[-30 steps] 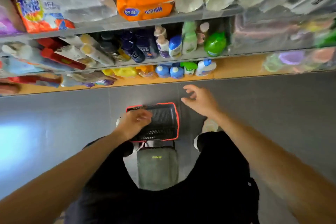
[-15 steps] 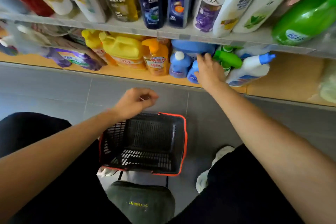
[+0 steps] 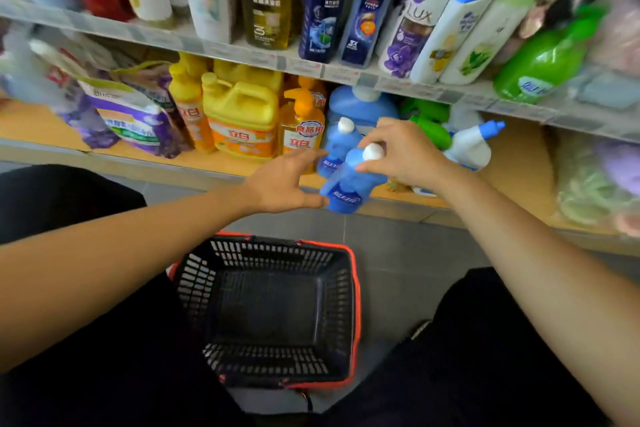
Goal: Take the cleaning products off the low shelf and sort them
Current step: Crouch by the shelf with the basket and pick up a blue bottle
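Basket (image 3: 194, 291): nearest to us, on the floor between the knees. It is black with a red rim and has nothing in it, and its mouth sits right under the hands, so we judge a dropped bottle goes straight in.

Left hand (image 3: 287, 180): out over the far rim of the basket with fingers spread and straight, holding nothing. The thumb is down at the base of the bottle, and we can't tell whether it touches. We read it as coming in to support the bottom.

Right hand (image 3: 405, 152): fingers pinched round the neck just under the white cap, which gives it a firm hold on a narrow part.

Blue bottle (image 3: 349, 180): tilted at the near lip of the low shelf, with its base hanging past the edge.

Low shelf (image 3: 519, 163): a second blue bottle (image 3: 337, 142) stands just behind the first. The yellow jug (image 3: 242, 114) is to the left and the white spray bottle (image 3: 474, 146) to the right, neither touched.

Upper shelf (image 3: 346, 74): farther off, a row of shampoo bottles.

Change: half a second back the right hand was reaching deep among the blue bottles, and now one has come out to the edge. The left hand was loosely curled above the basket and has since risen and opened.
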The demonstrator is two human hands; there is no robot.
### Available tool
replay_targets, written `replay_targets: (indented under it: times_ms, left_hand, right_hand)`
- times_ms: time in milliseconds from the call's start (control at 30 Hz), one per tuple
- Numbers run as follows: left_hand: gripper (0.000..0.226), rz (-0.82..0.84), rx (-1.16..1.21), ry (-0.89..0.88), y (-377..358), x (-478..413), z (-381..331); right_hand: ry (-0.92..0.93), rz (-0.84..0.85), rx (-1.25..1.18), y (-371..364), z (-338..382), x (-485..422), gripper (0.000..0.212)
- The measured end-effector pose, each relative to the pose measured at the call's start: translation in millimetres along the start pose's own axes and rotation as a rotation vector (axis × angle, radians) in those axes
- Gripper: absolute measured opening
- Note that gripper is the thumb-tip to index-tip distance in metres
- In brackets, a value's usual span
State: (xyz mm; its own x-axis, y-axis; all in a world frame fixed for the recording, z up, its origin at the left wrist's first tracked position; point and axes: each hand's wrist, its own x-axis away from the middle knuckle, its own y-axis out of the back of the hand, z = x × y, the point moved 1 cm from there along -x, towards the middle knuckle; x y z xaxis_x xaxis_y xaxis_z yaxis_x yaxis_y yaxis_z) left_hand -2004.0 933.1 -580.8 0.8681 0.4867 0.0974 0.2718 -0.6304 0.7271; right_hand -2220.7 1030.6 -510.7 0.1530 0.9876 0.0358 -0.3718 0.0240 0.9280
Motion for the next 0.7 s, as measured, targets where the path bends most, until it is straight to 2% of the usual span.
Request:
replay_targets:
  times_ms: [100, 200, 300, 467, 533, 633, 700]
  left_hand:
    - [0.102, -0.006, 0.052, -0.021, 1, 5, -10]
    - [0.083, 0.056, 0.143, -0.048, 6, 13, -14]
    - [0.061, 0.039, 0.222, -0.095, 7, 22, -12]
    - [0.052, -0.024, 0.256, -0.114, 2, 26, -16]
    - [0.056, -0.037, 0.280, -0.121, -1, 26, -20]
    - [0.065, -0.034, 0.347, -0.107, -5, 30, -23]
    - [0.066, -0.011, 0.391, -0.102, -6, 35, -24]
  right_hand:
    - [0.031, 0.042, -0.190, -1, 28, 12, 0.028]
    - [-0.010, 0.063, -0.398, -7, 47, 21, 0.022]
    - [-0.067, 0.030, -0.559, -16, 54, 31, 0.019]
    - [-0.154, -0.169, -0.789, -40, 51, 52, 0.028]
    - [-0.195, -0.283, -0.816, -49, 49, 60, 0.032]
    - [-0.267, -0.468, -0.884, -71, 51, 81, 0.025]
    - [-0.317, -0.527, -0.945, -88, 56, 96, 0.026]
